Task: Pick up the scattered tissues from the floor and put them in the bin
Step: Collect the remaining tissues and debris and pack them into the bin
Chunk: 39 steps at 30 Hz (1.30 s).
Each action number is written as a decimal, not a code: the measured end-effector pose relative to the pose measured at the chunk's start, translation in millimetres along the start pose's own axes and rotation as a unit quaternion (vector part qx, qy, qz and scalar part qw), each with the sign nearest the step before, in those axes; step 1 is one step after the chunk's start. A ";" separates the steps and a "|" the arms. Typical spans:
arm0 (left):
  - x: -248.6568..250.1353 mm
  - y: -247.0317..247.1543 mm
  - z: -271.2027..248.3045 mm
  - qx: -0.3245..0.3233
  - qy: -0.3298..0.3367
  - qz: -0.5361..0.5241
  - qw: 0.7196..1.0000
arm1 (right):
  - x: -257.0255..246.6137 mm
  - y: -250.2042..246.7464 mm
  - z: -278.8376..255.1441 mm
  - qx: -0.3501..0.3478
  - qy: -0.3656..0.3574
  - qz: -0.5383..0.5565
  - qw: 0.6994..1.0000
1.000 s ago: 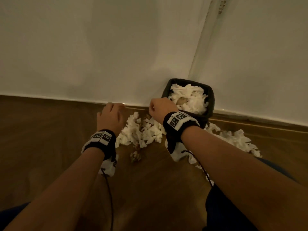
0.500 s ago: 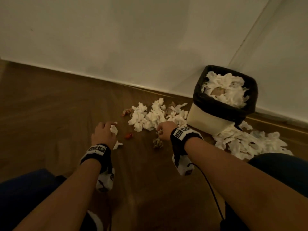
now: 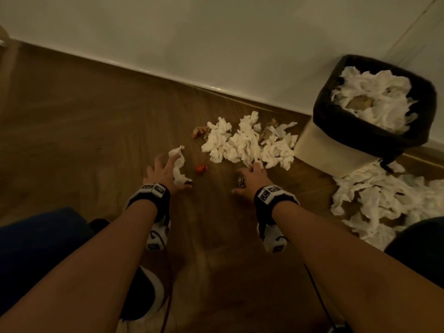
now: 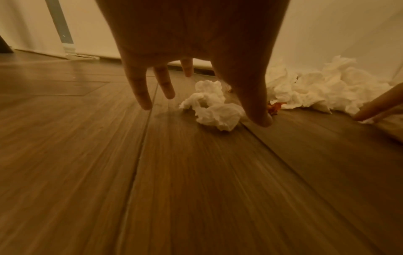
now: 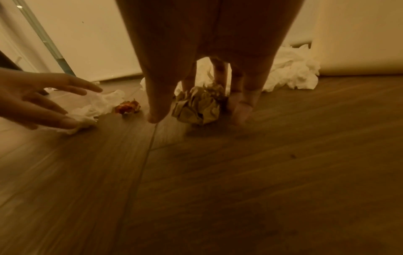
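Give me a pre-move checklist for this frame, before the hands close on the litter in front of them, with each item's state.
1. Left hand open over the loose white tissue: ok, fingers spread and pointing down.
2. Right hand around the brown crumpled paper ball: ok, thumb and fingers flank it, not yet closed.
3. Is the right hand touching the ball: cannot tell.
4. Small orange-red wrapper free between the hands: ok, on the floor, ungripped.
5. Room left in the black-lined bin: not ok, tissues reach its rim.
6. Floor cleared: not ok; the tissue pile by the wall and another beside the bin remain.
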<state>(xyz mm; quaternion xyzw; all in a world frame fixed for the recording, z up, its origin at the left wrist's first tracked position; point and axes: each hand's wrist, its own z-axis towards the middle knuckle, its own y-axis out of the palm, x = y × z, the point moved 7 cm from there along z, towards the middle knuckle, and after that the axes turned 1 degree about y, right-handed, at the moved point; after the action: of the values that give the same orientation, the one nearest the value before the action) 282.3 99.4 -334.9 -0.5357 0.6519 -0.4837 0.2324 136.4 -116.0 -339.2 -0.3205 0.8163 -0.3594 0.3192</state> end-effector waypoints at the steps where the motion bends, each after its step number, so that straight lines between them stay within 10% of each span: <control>1: 2.6 2.3 0.4 -0.005 0.002 -0.003 1.000 | -0.8 1.8 0.7 0.000 0.001 0.005 1.000; 28: 39.7 5.3 -23.3 -0.003 -0.035 -0.069 0.997 | -1.4 -20.0 -27.4 0.011 -0.001 0.107 0.994; 39: 137.6 -76.6 -75.8 0.040 0.017 -0.387 0.921 | -2.8 -124.5 -92.6 0.116 -0.032 0.291 0.949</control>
<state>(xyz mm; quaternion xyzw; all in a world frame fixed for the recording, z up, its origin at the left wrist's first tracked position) 212.6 4.5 -205.8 -0.7283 0.3774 -0.5707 0.0373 105.0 -145.3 -190.0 -0.0408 0.8162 -0.3328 0.4705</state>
